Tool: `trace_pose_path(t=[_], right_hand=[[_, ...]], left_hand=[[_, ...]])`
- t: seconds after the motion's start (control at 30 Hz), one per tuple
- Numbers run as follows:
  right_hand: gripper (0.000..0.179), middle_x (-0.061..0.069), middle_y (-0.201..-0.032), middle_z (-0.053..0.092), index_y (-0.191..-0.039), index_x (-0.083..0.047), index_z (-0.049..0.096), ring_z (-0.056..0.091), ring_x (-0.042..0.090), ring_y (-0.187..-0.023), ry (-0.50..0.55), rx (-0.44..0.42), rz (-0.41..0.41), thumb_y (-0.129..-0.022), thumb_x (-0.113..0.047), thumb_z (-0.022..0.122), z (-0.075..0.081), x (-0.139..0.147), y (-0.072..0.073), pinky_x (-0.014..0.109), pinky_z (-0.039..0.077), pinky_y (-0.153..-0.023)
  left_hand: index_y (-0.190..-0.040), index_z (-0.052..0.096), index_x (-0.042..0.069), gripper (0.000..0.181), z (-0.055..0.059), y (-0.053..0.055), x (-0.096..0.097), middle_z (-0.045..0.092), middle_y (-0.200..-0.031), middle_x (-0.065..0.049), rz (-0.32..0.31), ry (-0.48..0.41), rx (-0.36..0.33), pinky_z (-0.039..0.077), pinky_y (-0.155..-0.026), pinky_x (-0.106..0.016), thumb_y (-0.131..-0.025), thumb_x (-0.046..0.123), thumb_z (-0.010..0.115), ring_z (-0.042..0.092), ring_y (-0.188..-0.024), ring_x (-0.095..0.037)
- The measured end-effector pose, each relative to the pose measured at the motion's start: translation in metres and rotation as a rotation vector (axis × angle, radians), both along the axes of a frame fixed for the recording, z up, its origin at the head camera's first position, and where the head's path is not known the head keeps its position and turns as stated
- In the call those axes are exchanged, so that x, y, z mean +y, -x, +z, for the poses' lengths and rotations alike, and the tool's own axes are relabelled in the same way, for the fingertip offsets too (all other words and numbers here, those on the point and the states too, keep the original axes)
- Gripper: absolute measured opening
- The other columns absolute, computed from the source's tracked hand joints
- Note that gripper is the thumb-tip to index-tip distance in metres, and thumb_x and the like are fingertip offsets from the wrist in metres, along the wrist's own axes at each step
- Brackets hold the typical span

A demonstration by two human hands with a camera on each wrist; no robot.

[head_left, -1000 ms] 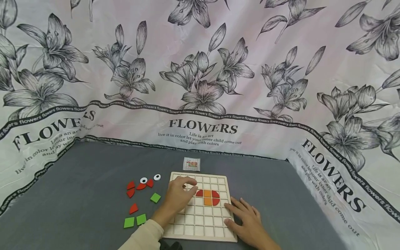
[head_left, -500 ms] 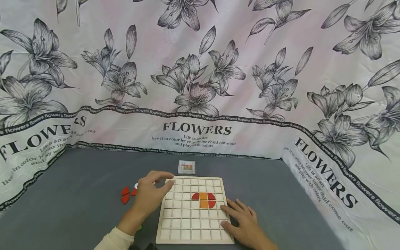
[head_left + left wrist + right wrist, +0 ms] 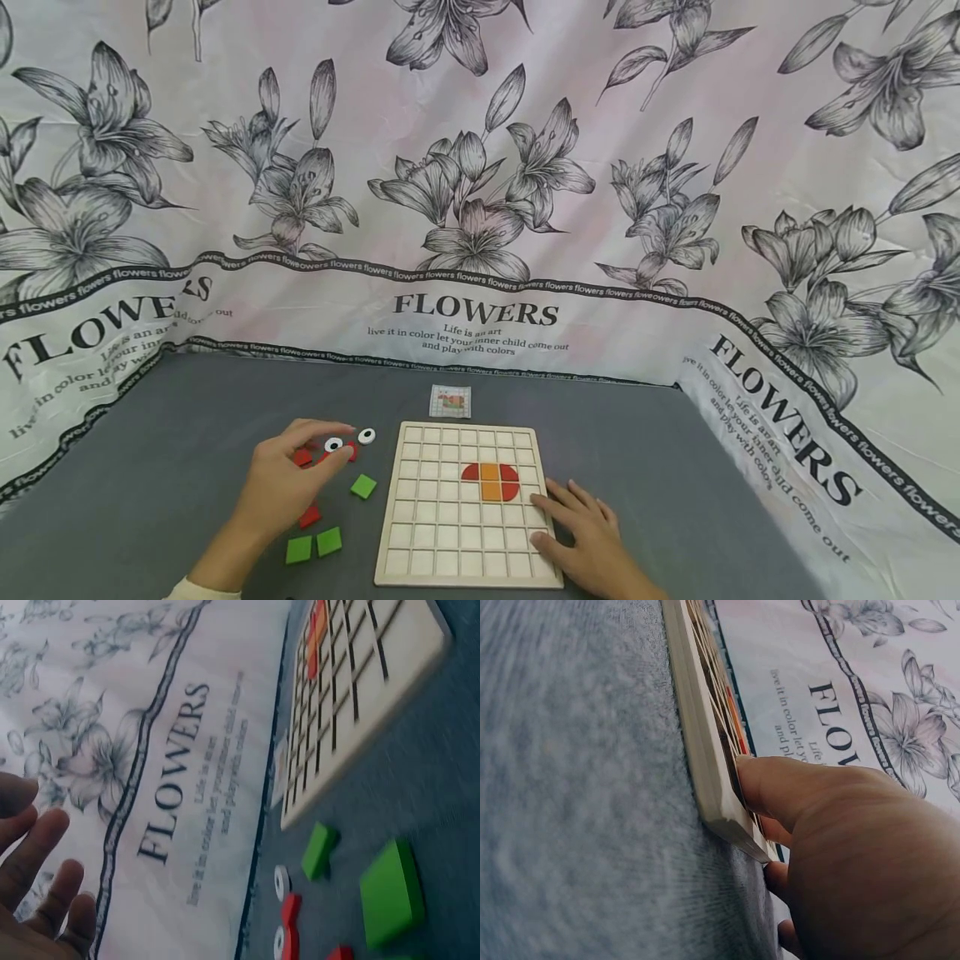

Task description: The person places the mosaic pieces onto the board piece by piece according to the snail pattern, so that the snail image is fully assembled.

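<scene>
My left hand hovers over the loose pieces left of the board, thumb and index finger apart with nothing between them. In the head view, the white eye disc and part of a red quarter-circle piece show beside its fingers. My right hand rests on the right edge of the wooden grid board, thumb and index finger on its rim, the other fingers spread beside it. Set in the grid are orange squares with red rounded pieces beside them.
A second eye disc lies near the board's left edge. Green squares and another red piece lie left of the board. Behind it is a small pattern card. A flower-printed curtain borders the grey table.
My left hand has moved left, from above the board to above the loose pieces. My right hand stays at the board's edge. The head view has shifted slightly.
</scene>
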State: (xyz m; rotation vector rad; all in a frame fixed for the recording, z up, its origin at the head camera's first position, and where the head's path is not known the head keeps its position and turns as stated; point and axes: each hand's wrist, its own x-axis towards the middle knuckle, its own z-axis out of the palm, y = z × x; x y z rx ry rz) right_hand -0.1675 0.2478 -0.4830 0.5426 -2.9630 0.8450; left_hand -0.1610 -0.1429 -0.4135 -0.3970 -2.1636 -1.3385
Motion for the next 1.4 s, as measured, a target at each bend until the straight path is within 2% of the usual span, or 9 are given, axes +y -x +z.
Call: trace_pose_path(t=[0.23,0.43,0.53,0.7,0.8,0.9,1.03,1.2,1.4], right_hand=[[0.048,0.008,-0.146,0.044,-0.132,-0.021,0.062,0.029,0.043,-0.135,0.005,0.013,-0.006,-0.093,-0.048,0.059,0.0,-0.001,-0.001,0.072,0.014,-0.095],[0.048,0.007,-0.146,0.044,-0.132,-0.022,0.062,0.029,0.043,-0.135,0.004,0.011,-0.004,-0.092,-0.049,0.059,-0.002,-0.002,-0.001,0.072,0.014,-0.095],[0.047,0.009,-0.144,0.045,-0.131,-0.021,0.062,0.03,0.045,-0.133,0.007,0.032,0.004,-0.092,-0.047,0.06,-0.004,-0.002,-0.001,0.073,0.016,-0.093],[0.047,0.009,-0.144,0.046,-0.131,-0.021,0.063,0.031,0.045,-0.133,0.016,0.051,0.003,-0.092,-0.047,0.061,-0.004,-0.003,-0.002,0.073,0.016,-0.093],[0.047,0.008,-0.145,0.045,-0.132,-0.022,0.062,0.03,0.044,-0.134,0.021,0.033,-0.001,-0.092,-0.047,0.06,-0.004,-0.003,-0.003,0.072,0.014,-0.095],[0.047,0.007,-0.145,0.045,-0.132,-0.022,0.062,0.029,0.042,-0.135,0.014,0.042,-0.002,-0.092,-0.047,0.061,-0.004,-0.002,-0.002,0.071,0.015,-0.095],[0.048,0.007,-0.144,0.046,-0.132,-0.022,0.062,0.03,0.042,-0.135,0.005,0.067,-0.008,-0.091,-0.047,0.062,-0.005,-0.001,-0.002,0.07,0.015,-0.095],[0.048,0.007,-0.145,0.045,-0.133,-0.022,0.061,0.028,0.042,-0.135,0.007,0.051,-0.002,-0.092,-0.046,0.062,-0.002,0.0,-0.001,0.07,0.014,-0.096],[0.048,0.007,-0.146,0.044,-0.134,-0.023,0.06,0.028,0.041,-0.136,0.001,0.029,0.001,-0.092,-0.047,0.061,-0.002,-0.001,-0.001,0.07,0.013,-0.096]], left_hand=[[-0.101,0.075,0.017,0.022,-0.017,-0.007,-0.03,0.066,-0.094,0.007,0.016,0.046,-0.101,0.044,-0.065,-0.026,-0.081,0.007,0.078,0.053,-0.077,-0.013],[-0.1,0.075,0.015,0.02,-0.036,-0.013,-0.044,0.067,-0.092,0.001,-0.008,0.088,-0.194,0.041,-0.059,-0.027,-0.081,0.01,0.079,0.05,-0.072,-0.014],[-0.102,0.075,0.011,0.021,-0.048,-0.013,-0.052,0.068,-0.093,-0.001,-0.048,0.101,-0.227,0.04,-0.058,-0.026,-0.081,0.01,0.079,0.05,-0.07,-0.012],[-0.109,0.071,0.005,0.026,-0.063,-0.01,-0.067,0.069,-0.104,-0.007,-0.191,0.1,-0.296,0.043,-0.053,-0.026,-0.083,0.006,0.075,0.052,-0.065,-0.011],[-0.113,0.07,0.007,0.03,-0.068,-0.008,-0.073,0.067,-0.109,-0.006,-0.248,0.143,-0.359,0.046,-0.057,-0.027,-0.083,0.008,0.075,0.056,-0.075,-0.009],[-0.116,0.07,0.011,0.033,-0.07,-0.005,-0.075,0.064,-0.112,-0.002,-0.267,0.236,-0.369,0.047,-0.069,-0.028,-0.083,0.012,0.076,0.055,-0.094,-0.009],[-0.114,0.071,0.013,0.035,-0.071,-0.002,-0.073,0.063,-0.11,0.002,-0.246,0.321,-0.335,0.046,-0.077,-0.031,-0.08,0.014,0.079,0.053,-0.101,-0.01],[-0.112,0.072,0.015,0.038,-0.072,-0.002,-0.069,0.065,-0.108,0.003,-0.162,0.33,-0.326,0.048,-0.074,-0.033,-0.076,0.021,0.083,0.057,-0.099,-0.012],[-0.11,0.073,0.018,0.042,-0.074,-0.005,-0.063,0.064,-0.1,0.01,-0.055,0.324,-0.288,0.048,-0.07,-0.032,-0.071,0.022,0.087,0.058,-0.09,-0.012]])
